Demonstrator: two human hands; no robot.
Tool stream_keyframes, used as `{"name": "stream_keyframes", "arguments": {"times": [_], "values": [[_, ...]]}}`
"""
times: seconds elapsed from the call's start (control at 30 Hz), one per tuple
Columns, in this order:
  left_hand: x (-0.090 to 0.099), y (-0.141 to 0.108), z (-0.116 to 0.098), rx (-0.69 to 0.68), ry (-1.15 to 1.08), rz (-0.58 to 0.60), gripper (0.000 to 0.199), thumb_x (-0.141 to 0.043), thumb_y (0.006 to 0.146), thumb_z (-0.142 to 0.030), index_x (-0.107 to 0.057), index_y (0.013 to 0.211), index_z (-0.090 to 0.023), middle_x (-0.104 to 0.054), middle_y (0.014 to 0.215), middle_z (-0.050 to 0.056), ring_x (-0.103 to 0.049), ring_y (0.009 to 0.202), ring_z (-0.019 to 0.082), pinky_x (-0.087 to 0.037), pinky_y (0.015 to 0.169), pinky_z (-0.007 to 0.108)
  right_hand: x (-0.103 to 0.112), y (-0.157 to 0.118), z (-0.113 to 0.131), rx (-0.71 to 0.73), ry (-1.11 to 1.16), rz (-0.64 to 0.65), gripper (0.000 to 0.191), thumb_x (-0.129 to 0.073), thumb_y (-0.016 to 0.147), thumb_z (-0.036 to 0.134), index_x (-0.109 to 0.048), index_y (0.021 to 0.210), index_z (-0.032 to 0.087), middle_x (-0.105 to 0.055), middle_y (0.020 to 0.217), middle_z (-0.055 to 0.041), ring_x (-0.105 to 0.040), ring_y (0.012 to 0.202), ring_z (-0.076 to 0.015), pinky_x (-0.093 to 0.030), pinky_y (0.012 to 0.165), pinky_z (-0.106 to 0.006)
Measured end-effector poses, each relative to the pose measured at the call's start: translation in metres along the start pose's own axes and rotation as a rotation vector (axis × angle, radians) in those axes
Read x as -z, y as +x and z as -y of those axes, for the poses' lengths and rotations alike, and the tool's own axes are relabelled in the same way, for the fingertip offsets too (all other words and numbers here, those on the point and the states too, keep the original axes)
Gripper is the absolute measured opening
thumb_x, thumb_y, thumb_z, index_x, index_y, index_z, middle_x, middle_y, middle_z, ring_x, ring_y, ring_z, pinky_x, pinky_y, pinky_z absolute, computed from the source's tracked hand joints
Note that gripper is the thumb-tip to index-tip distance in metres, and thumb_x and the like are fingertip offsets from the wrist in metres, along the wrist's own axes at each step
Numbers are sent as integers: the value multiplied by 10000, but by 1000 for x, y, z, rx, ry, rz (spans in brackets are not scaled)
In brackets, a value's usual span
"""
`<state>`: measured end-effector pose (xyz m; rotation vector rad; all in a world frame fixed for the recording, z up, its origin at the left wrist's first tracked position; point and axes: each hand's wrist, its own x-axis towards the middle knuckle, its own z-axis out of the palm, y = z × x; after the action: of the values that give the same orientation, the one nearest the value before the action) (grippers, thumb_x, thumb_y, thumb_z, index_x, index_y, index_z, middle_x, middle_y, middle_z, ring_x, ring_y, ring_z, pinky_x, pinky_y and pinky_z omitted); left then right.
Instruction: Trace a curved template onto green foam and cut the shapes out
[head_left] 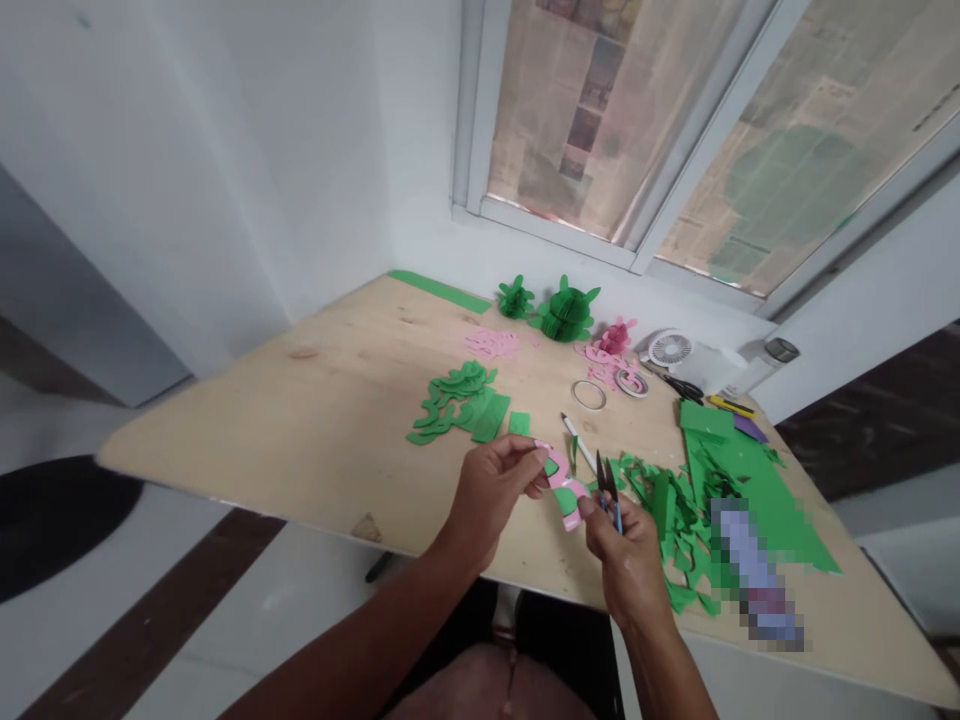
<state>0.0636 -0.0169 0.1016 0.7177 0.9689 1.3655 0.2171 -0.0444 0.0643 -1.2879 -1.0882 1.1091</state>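
My left hand (491, 485) pinches the upper left end of a pink and green paper piece (557, 478) over the table's front part. Scissors (609, 490) are held in my right hand (630, 550), blades pointing up and apart, while its thumb touches the lower right part of the same paper piece. A thin green strip (574, 455) stands just behind the piece, close to a white pen (578, 440) on the table. Green paper scraps (679, 530) lie right beside my right hand.
The wooden table (300, 430) also bears green cutouts (457, 400), pink cutouts (493, 344), green paper figures (567, 310), a pink figure (615, 337), a ring (589, 395), a small fan (668, 348), a yellow cutter (731, 406) and green sheets (780, 500). A pixelated object (754, 570) is at right.
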Motion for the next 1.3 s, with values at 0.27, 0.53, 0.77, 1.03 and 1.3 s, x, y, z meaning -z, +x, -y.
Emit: {"name": "stream_keyframes", "arguments": {"times": [0.27,0.53,0.77,1.03,1.3], "values": [[-4,-3,2,-12,4,32,118,-691,663,-244,-679,645,-128,-639,513,4,-555,479,101,-441,482,203,7,-3,-1,8,0,-43,337,-725,698,390,-506,575,165,-285,528,73,-182,486,-76,-146,440,-231],[-9,3,4,13,17,23,108,-687,659,-235,-686,644,-128,-642,530,11,-551,494,104,-444,477,205,11,2,-3,5,-12,-47,328,-708,719,382,-505,579,165,-284,547,69,-178,505,-81,-154,451,-233],[-13,12,9,57,31,37,112,-697,653,-243,-683,640,-133,-641,537,10,-542,486,102,-441,478,211,15,6,-5,-3,-25,-63,352,-712,699,393,-478,555,173,-254,545,72,-155,494,-77,-132,432,-236],[-18,16,13,80,36,73,118,-694,660,-249,-696,624,-137,-637,527,10,-528,479,99,-440,487,213,17,6,-2,-40,-53,-122,354,-718,674,437,-507,574,170,-243,522,77,-140,481,-72,-111,423,-237],[-21,19,13,93,47,46,112,-700,644,-248,-700,619,-139,-643,525,17,-535,466,106,-445,474,221,13,7,2,-33,-47,-157,363,-718,669,460,-518,579,170,-258,521,71,-143,489,-76,-116,423,-235]]}}
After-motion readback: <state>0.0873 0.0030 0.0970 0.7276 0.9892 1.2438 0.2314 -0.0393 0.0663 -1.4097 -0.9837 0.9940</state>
